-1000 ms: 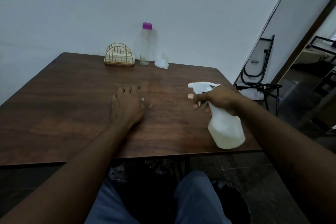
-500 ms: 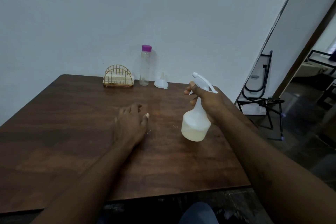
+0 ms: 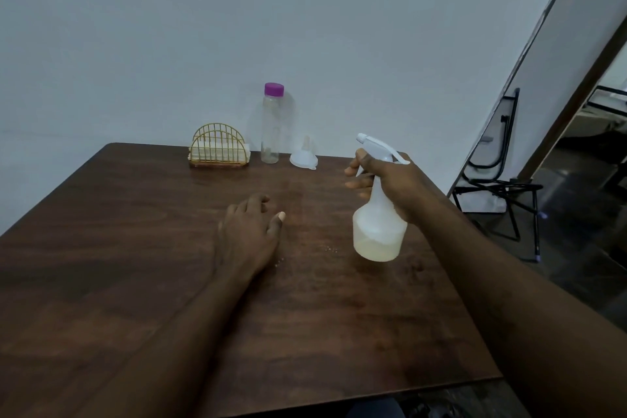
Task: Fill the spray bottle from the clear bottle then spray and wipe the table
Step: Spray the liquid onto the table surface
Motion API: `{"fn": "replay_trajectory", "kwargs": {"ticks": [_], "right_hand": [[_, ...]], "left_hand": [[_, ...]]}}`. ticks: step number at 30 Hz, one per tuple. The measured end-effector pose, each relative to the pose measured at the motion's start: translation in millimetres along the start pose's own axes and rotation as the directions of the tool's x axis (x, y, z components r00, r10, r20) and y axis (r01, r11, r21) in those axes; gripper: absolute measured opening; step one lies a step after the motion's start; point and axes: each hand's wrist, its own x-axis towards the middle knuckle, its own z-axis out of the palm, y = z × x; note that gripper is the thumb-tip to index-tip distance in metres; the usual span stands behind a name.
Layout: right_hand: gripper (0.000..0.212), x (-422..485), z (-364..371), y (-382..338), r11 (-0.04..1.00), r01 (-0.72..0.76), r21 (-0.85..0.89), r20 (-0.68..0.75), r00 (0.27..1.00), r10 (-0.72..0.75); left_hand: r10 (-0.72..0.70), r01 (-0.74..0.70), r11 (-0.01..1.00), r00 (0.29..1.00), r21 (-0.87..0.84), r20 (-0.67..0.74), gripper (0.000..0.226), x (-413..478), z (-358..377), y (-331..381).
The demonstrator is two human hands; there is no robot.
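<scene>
- Head view: right hand (image 3: 390, 187) grips the tilted spray bottle (image 3: 378, 231) by its neck, over the table (image 3: 101, 248).
- Left hand (image 3: 247, 234) rests on the table, fingers loosely bent, holding nothing.

White spray bottle (image 3: 378, 231): milky plastic, fat round body, thin neck, white trigger top. A little pale liquid at the bottom, mostly empty above that. Held by the neck in the right hand (image 3: 390, 183), lifted just above the table (image 3: 135, 248), tipped a bit, nozzle pointing left.

Clear bottle (image 3: 271, 132): tall and thin, purple cap on, looks empty. Standing up straight at the far edge of the table, close to the wall, well apart from the spray bottle.

Table: dark brown wood, flat, a few tiny pale specks near the middle.
</scene>
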Motion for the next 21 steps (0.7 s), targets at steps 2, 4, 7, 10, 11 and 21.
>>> {"fn": "replay_trajectory", "kwargs": {"ticks": [2,4,7,10,11,21], "right_hand": [[0.037,-0.5,-6.4,-3.6,0.997,-0.021,-0.074,0.132,0.991,0.030],[0.040,-2.7,-11.7,-5.0,0.974,-0.045,-0.222,0.252,0.962,0.101],[0.048,-10.6,-9.5,1.3,0.899,-0.077,-0.431,0.345,0.907,0.243],[0.049,-20.0,-4.5,10.5,0.789,-0.018,-0.614,0.395,0.859,0.327],[0.050,-21.8,-3.9,13.3,0.758,0.007,-0.652,0.402,0.851,0.338],[0.018,-20.4,-18.7,16.2,0.666,0.042,-0.744,0.413,0.814,0.410]], "left_hand": [[0.013,-0.013,1.000,1.000,0.001,0.001,0.043,-0.4,0.6,-0.5],[0.037,-0.037,0.999,0.999,0.018,0.004,0.043,-1.6,1.4,0.3],[0.078,-0.079,0.995,0.997,0.054,0.017,0.043,-4.2,2.8,1.1],[0.101,-0.103,0.992,0.994,0.076,0.030,0.044,-5.7,3.1,1.5],[0.106,-0.108,0.991,0.994,0.080,0.033,0.044,-6.4,3.1,1.6],[0.120,-0.125,0.987,0.992,0.101,0.047,0.045,-6.0,3.1,2.0]]}}
